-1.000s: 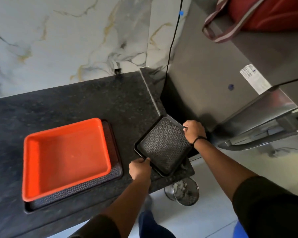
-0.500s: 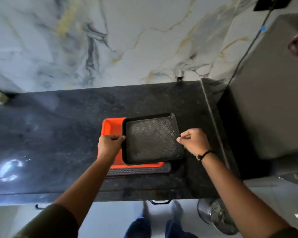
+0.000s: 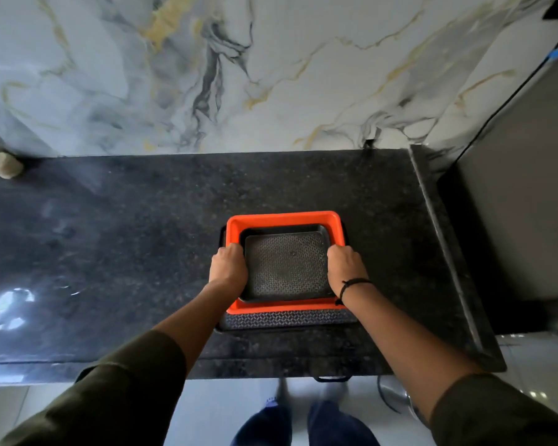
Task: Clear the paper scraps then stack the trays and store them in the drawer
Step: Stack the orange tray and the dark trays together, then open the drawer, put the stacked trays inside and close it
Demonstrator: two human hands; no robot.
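Observation:
A small black patterned tray (image 3: 285,267) lies inside the orange tray (image 3: 284,217), which rests on a larger black patterned tray (image 3: 287,319) on the dark granite counter (image 3: 110,252). My left hand (image 3: 227,267) grips the small tray's left edge. My right hand (image 3: 347,268), with a black cord at the wrist, grips its right edge. Both hands sit inside the orange tray's walls. No paper scraps are visible.
A marble wall rises behind the counter. A grey appliance side (image 3: 522,204) stands at the right, with a black cable running down the wall beside it. A drawer handle (image 3: 332,378) shows under the counter's front edge. A steel bin (image 3: 397,397) stands on the floor at the right.
Both hands carried the small black tray left from the counter's right end, over the orange tray, and lowered it inside. The camera view shifted left with them.

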